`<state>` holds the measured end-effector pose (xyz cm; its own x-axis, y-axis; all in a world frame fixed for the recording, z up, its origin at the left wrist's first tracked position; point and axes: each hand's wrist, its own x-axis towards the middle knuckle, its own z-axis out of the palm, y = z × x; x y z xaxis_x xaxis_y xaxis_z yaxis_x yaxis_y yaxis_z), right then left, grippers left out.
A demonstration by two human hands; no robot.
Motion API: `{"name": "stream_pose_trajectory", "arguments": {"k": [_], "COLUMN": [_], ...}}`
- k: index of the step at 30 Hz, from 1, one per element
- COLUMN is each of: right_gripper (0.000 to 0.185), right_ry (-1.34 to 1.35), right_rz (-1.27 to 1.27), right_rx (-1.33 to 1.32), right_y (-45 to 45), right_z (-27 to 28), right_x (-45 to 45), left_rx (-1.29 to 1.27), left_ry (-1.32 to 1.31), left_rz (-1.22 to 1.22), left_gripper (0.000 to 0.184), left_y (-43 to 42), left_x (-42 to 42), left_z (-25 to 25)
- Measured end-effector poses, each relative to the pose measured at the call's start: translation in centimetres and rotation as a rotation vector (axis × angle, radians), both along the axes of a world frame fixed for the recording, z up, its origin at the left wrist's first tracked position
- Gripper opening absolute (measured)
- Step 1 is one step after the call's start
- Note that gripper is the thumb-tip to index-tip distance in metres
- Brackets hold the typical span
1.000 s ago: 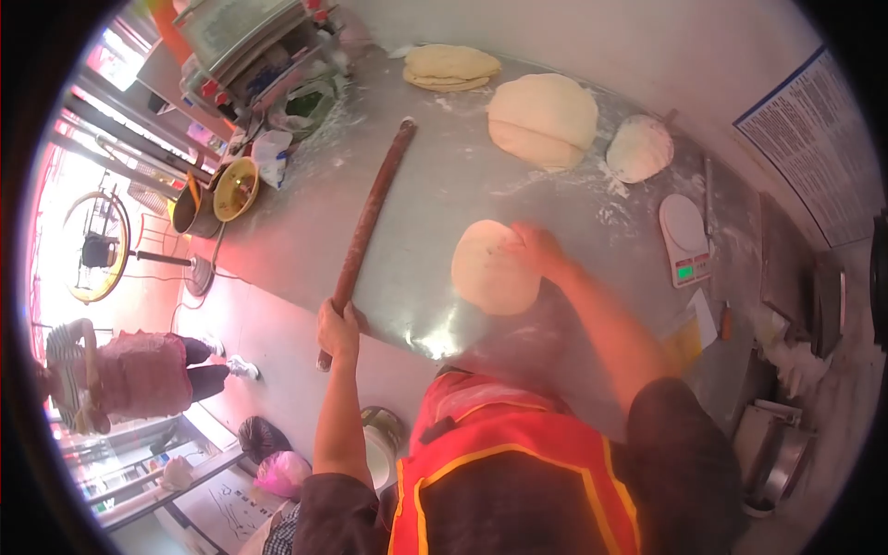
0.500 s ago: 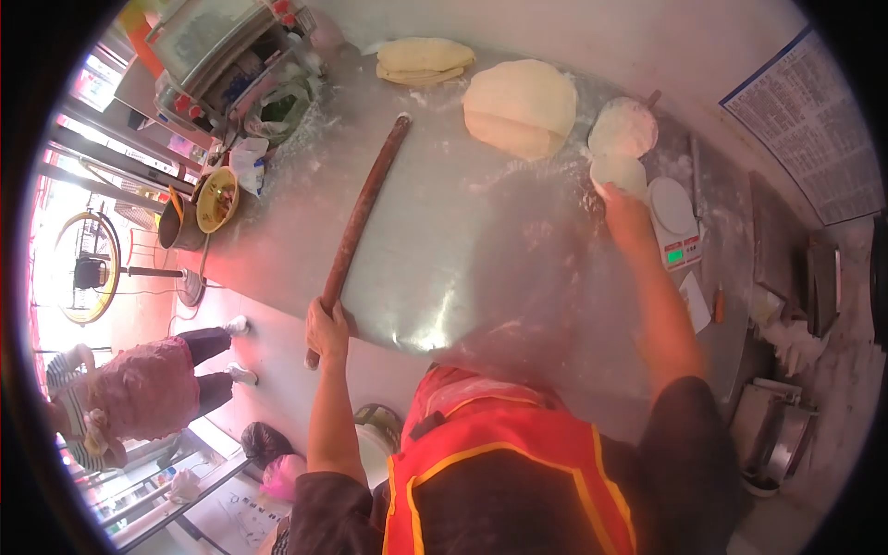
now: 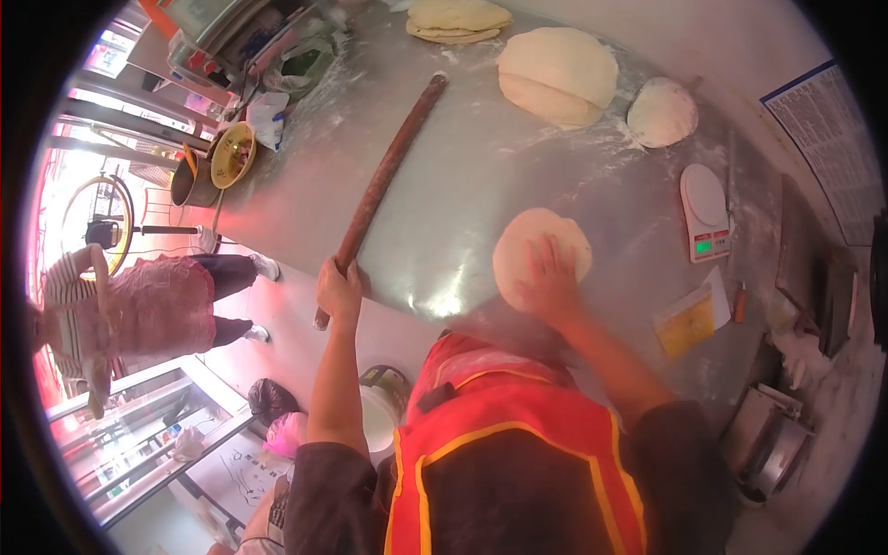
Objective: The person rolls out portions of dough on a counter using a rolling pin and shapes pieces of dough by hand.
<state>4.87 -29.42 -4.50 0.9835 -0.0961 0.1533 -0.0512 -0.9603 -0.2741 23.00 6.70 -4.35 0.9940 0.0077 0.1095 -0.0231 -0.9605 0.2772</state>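
Note:
A long dark wooden rolling pin (image 3: 381, 188) slants across the left of the metal table, its near end jutting past the front edge. My left hand (image 3: 339, 291) is wrapped round it close to that end. To the right, a pale flat round of dough (image 3: 518, 242) lies near the table's front edge. My right hand (image 3: 548, 277) rests flat on it with fingers spread. Farther back sit a large folded-over sheet of dough (image 3: 558, 69) and a smaller floury dough round (image 3: 662, 113). Another folded stack of dough (image 3: 458, 20) lies at the far edge.
A white digital scale (image 3: 706, 199) and a sheet with a yellow patch (image 3: 689, 324) lie on the right. A yellow bowl (image 3: 233, 155), a pot (image 3: 193, 183) and bags stand at the left edge. A person in an apron (image 3: 157, 305) stands beyond.
My right hand has come from beside the scale toward me, and the dough round now lies under it near the front edge. My left hand still grips the rolling pin. The view has shifted.

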Motion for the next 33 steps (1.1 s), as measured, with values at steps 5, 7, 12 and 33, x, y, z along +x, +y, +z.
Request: {"name": "stream_pose_trajectory", "arguments": {"k": [5, 7, 12, 33], "right_gripper": [0.074, 0.071, 0.066, 0.054], "right_ry": [-0.031, -0.176, -0.137, 0.015], "right_rz": [0.031, 0.003, -0.069, 0.224], "right_rx": [0.024, 0.216, 0.095, 0.006], "right_y": [1.8, 1.1, -4.4, -1.1], "right_z": [0.0, 0.2, 3.9, 1.1], "right_x": [4.4, 4.2, 0.7, 8.4], "left_rx": [-0.021, -0.031, -0.165, -0.119], "left_ry": [-0.003, -0.102, 0.030, 0.608], "left_rz": [-0.103, -0.218, -0.541, -0.303], "left_gripper": [0.028, 0.028, 0.034, 0.034], "left_y": [-0.4, -0.3, -3.6, 1.9], "left_x": [-1.2, -2.8, -7.9, -10.0], "left_z": [2.0, 2.6, 4.7, 4.6]}}
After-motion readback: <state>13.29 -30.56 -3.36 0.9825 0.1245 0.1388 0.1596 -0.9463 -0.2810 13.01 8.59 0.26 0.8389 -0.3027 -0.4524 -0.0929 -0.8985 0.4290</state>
